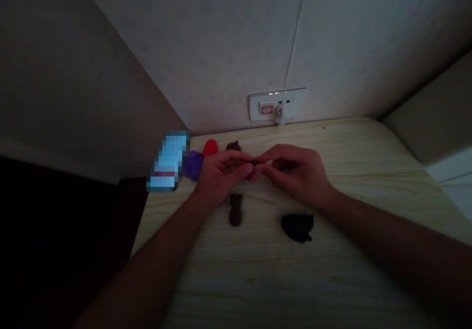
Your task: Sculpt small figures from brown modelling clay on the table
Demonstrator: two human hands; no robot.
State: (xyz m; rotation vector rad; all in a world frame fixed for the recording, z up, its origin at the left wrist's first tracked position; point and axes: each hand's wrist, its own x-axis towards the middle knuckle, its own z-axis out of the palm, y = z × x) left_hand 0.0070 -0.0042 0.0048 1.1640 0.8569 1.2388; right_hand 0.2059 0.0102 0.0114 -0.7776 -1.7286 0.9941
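Note:
My left hand (223,171) and my right hand (298,171) meet above the table, thumbs and fingertips pinching a small dark brown piece of modelling clay (254,162) between them. Just below the left hand lies a brown clay figure (236,211) with a round body, a smaller head and two ear-like bumps. Behind the left fingers sits a dark brown lump (233,146), partly covered by the hand. A purple clay lump (193,165) and a red one (210,148) rest left of the hand. Nearer to me, below the right hand, is a black lump (298,227) with a jagged edge.
The pale wood-grain table (228,280) stands against a papered wall. A phone with a blurred, lit screen (168,159) is at the table's left edge. A wall socket (277,105) with a white plug sits behind. A tiny red scrap (323,128) lies at the back right.

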